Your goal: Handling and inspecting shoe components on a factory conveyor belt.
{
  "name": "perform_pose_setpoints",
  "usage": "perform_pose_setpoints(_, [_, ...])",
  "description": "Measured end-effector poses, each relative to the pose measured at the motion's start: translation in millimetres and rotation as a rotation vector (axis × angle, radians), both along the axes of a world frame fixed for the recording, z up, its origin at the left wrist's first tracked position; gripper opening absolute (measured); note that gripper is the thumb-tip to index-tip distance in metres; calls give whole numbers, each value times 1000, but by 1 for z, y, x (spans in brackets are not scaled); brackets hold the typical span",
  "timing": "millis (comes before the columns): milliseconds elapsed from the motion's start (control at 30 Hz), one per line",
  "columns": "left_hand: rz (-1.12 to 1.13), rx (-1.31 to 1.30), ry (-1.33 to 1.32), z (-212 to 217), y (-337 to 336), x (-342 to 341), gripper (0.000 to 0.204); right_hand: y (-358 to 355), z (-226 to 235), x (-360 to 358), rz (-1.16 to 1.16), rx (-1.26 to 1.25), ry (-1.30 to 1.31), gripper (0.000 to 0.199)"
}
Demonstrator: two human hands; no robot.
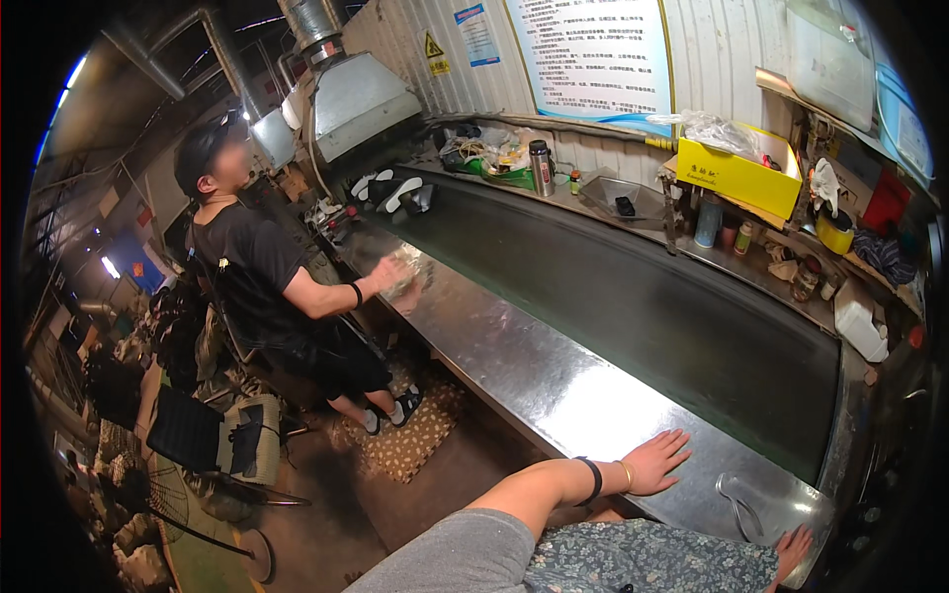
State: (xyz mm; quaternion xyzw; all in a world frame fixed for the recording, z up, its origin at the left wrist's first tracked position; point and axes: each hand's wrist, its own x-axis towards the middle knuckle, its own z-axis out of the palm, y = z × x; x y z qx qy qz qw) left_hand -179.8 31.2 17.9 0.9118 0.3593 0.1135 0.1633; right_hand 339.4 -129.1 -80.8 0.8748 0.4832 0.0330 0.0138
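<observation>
My left hand (pixel 657 463) lies flat on the shiny metal ledge (pixel 554 381) along the near side of a dark conveyor belt (pixel 633 296). Its fingers are spread and hold nothing. At the ledge's right end, my right hand (pixel 792 553) rests with fingers stretched out, partly cut off by patterned cloth. Between the two hands lies a thin, curved, shiny piece (pixel 739 506) whose kind I cannot make out. Several black-and-white shoe parts (pixel 393 194) sit at the belt's far end, below a metal hood (pixel 361 104).
A co-worker (pixel 262 257) stands at the ledge's far left, one blurred hand over it. Behind the belt, a shelf holds a thermos (pixel 541 168), a black tray (pixel 623 200) and a yellow box (pixel 736 170). A chair (pixel 222 435) stands on the left.
</observation>
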Motion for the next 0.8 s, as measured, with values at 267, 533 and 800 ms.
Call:
perform_pose_setpoints(267, [9,24,51,3,-1,-3,63,10,23,-28,-65,-42,30,53])
perform_pose_setpoints(533, [-2,39,38,1,2,0,63,7,13,-13,-78,-56,14,53])
perform_pose_setpoints(800, [15,38,43,-1,-3,-3,63,6,-2,-3,-16,27,28,53])
